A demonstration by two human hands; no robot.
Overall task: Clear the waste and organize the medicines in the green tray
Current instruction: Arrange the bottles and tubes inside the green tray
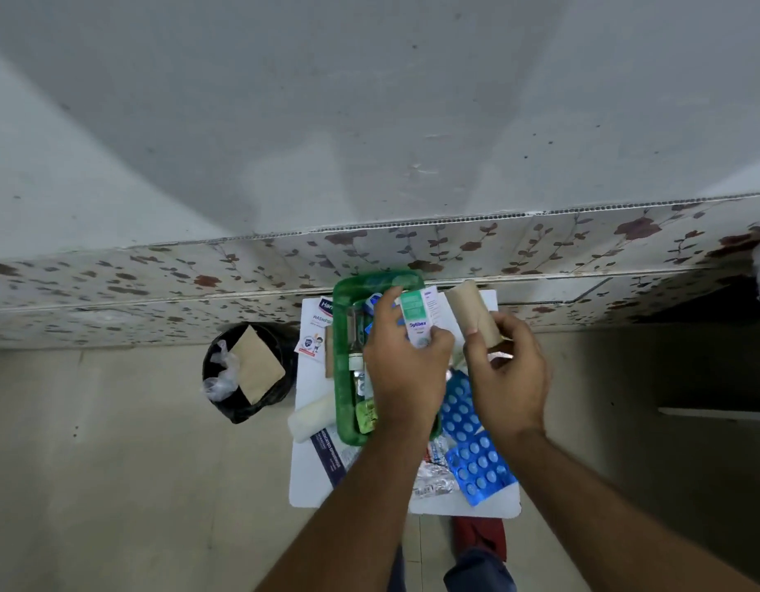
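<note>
Head view: our left hand (406,369) grips a medicine box (418,316) over the green tray (342,378); right hand (508,373) grips a cardboard tube (474,311). Blister packs (472,442) crowd the worktop's (309,484) right edge; floor around lies open.

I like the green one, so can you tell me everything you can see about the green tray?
The green tray is a long, rounded-corner dish that looks like plastic, with a raised rim. It sits flat on a small white table, its far end near the flowered wall panel. Inside lie small medicine items, including a little bottle lying on its side. The left hand, holding a small white-and-green box, covers much of its right side. Blue blister packs lie beside it on the right.
</note>
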